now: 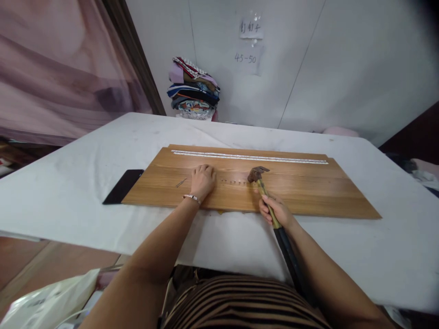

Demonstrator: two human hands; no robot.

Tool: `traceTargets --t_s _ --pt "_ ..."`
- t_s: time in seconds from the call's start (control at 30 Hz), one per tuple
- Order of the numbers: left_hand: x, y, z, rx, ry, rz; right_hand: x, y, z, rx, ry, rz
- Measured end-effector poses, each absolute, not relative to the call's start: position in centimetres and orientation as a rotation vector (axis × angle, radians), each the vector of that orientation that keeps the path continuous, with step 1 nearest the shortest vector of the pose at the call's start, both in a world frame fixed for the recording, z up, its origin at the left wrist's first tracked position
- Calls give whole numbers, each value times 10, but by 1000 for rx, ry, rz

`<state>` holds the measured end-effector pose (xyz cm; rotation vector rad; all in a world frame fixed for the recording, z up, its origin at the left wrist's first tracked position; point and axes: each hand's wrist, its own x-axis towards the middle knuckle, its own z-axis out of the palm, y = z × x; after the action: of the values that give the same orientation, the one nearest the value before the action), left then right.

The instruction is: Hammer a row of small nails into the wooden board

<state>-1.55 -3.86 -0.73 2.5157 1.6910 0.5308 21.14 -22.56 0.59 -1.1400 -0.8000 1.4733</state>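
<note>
Striped clothing (240,304) is nearest the camera in the head view, with the hammer (289,253) angled forward. Right hand (279,212): fingers wrapped around the handle, below the head. Left hand (203,181): fingers close together and slightly bent on the wooden board (308,194); anything beneath them cannot be seen. The board lies on the white surface (85,169).

Hazard 1: a row of small nail-like fasteners (235,182) runs between left hand and hammer head. A glancing blow could bend a fastener or strike the left fingers.

Hazard 2: impact may shift the board if left-hand pressure is light. Loose metal pins (181,183) could roll; the black flat device (122,187) at the board's left edge could be knocked.
</note>
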Motion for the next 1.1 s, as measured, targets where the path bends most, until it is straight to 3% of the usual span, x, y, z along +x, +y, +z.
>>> traceTargets --t_s 1.1 --pt "-18 -41 4 2533 1687 483 207 -224 7 -1154 -797 1451"
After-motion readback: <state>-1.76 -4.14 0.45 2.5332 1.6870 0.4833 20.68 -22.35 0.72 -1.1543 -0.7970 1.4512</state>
